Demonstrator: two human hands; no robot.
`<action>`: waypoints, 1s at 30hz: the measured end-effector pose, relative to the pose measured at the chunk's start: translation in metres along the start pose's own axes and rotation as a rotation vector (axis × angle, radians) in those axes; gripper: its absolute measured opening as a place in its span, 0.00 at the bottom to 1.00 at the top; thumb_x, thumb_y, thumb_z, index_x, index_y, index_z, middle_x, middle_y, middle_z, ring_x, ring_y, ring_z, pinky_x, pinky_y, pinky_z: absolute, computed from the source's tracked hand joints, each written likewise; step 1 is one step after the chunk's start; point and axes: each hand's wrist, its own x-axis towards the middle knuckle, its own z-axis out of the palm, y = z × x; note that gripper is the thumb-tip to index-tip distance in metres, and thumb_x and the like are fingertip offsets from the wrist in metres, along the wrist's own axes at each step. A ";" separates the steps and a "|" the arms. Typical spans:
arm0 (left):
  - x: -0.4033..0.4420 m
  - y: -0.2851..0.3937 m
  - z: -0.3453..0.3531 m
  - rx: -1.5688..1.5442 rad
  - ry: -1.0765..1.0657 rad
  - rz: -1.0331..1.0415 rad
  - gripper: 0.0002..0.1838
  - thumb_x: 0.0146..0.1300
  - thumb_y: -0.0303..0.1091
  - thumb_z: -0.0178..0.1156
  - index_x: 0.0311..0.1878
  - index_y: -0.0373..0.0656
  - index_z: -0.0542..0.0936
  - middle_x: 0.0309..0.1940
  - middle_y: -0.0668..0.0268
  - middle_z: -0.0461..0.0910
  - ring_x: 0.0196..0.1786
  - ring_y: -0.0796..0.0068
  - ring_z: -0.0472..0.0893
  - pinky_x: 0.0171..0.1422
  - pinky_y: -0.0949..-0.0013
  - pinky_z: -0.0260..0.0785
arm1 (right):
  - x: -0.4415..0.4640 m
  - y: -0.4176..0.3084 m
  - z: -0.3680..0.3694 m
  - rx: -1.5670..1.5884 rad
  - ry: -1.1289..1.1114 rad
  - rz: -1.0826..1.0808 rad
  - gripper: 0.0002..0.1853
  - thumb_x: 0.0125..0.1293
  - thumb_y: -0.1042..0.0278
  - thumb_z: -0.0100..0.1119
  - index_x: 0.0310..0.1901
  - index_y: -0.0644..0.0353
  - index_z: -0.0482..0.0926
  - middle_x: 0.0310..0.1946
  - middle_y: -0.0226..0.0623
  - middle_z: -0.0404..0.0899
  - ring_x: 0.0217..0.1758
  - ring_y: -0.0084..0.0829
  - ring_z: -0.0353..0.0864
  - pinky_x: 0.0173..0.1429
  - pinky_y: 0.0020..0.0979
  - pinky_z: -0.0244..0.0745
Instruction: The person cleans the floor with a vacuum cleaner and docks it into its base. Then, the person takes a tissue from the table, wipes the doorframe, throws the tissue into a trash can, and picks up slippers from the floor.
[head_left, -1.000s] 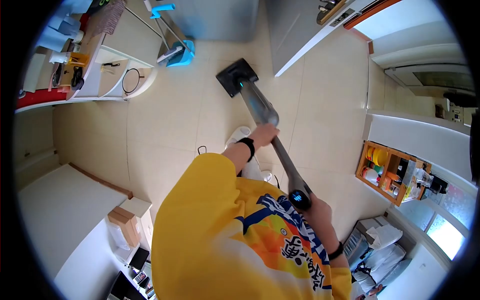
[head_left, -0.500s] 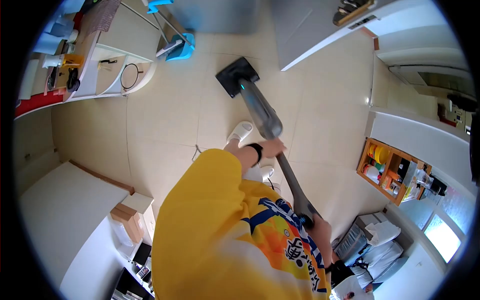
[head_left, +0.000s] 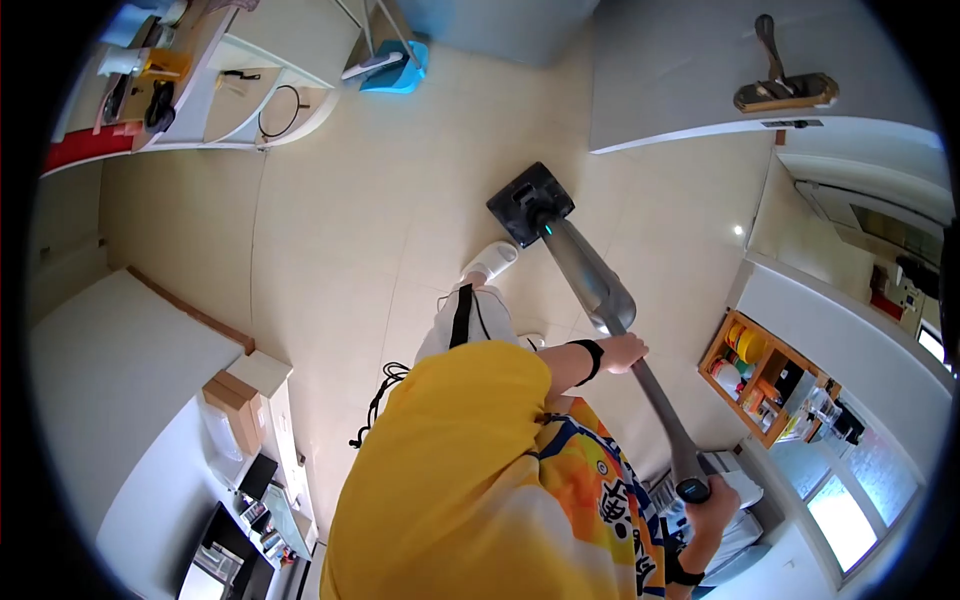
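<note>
A grey stick floor cleaner (head_left: 590, 270) slants across the view, its black floor head (head_left: 530, 203) flat on the tiles. A small lit strip glows near the head's joint. My left hand (head_left: 625, 352), with a black band at the wrist, is wrapped around the thin shaft just above the thick body. At the upper end of the handle, beside a round dark display (head_left: 691, 490), my right hand (head_left: 712, 505) is closed on the grip. One white slipper (head_left: 490, 261) is just left of the floor head. The other is mostly hidden behind my left arm.
A blue dustpan (head_left: 408, 75) with a brush stands at the far end, near a curved white shelf unit (head_left: 310, 110). A grey door (head_left: 680, 80) with a handle is at upper right. A wooden shelf (head_left: 745, 375) hangs right; a cardboard box (head_left: 235, 408) is left.
The floor cleaner has come back toward my feet and to the right, both hands moving with it. My view has turned slightly, so the surroundings have shifted.
</note>
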 end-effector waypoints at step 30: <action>-0.041 -0.074 -0.080 -0.103 0.968 -0.632 0.15 0.45 0.33 0.61 0.37 0.43 0.71 0.39 0.62 0.69 0.50 0.61 0.67 0.49 0.61 0.66 | 0.225 -0.062 -0.039 -0.117 0.032 -0.901 0.07 0.38 0.74 0.55 0.24 0.58 0.71 0.21 0.44 0.73 0.28 0.49 0.72 0.29 0.41 0.66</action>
